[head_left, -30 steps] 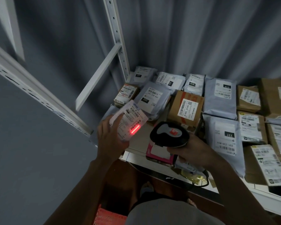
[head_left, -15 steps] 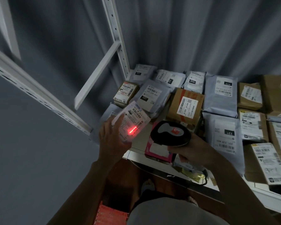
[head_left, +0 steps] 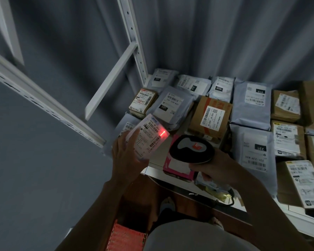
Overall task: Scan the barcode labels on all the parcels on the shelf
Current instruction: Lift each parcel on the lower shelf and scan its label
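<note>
The small white parcel point(head_left: 147, 138) is lifted just above the front left corner of the shelf point(head_left: 153, 164), label tilted up toward the scanner point(head_left: 191, 148); the left hand point(head_left: 127, 156) grips it from the near side with fingers curled round its edge, thumb lying across the label; the right hand point(head_left: 214, 169) is wrapped tight round the handle of the scanner, whose black head sits just right of the parcel; the red beam point(head_left: 162, 134) falls on the label's right edge, near the end of one barcode rather than across it; to scan well, I judge the beam should be swung so its line crosses all the bars, the label held flat and steady, the thumb kept off the code; writing on this label is too blurred to read; beyond it, a grey mailer point(head_left: 170, 107) shows "231" and "231-239-K01"; the brown box point(head_left: 209, 115) reads "J6-S04"; the mailer at right point(head_left: 254, 151) carries "231" upside down; those at the back point(head_left: 251, 102) show "010"; a pink box point(head_left: 176, 168) lies at the shelf's front edge below the scanner
</note>
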